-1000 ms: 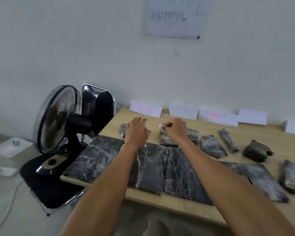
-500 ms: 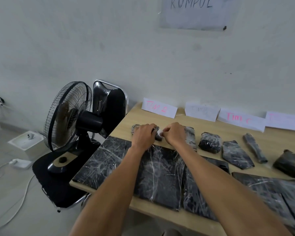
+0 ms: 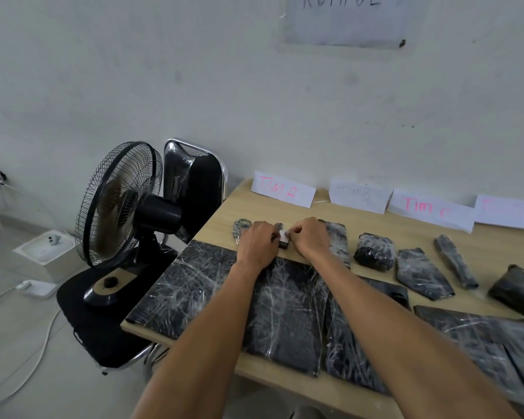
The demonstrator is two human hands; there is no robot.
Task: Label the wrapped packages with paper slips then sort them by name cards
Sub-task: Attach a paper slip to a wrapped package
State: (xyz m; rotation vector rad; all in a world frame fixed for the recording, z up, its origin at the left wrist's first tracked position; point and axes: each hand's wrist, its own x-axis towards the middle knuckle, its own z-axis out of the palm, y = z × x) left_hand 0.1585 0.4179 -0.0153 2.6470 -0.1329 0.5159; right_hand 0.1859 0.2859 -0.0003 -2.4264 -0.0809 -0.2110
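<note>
Both hands meet at the tabletop's (image 3: 221, 213) far edge, 12 o'clock: left hand (image 3: 259, 244) curls over a small wrapped package (image 3: 283, 244), right hand (image 3: 310, 238) pinches a white paper slip (image 3: 285, 235) onto it

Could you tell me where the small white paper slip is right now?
Head view, left of centre: small white paper slip between the left hand and right hand.

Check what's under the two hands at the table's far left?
A small dark wrapped package with a white paper slip shows between the left hand and right hand. The hands cover most of the package.
</note>
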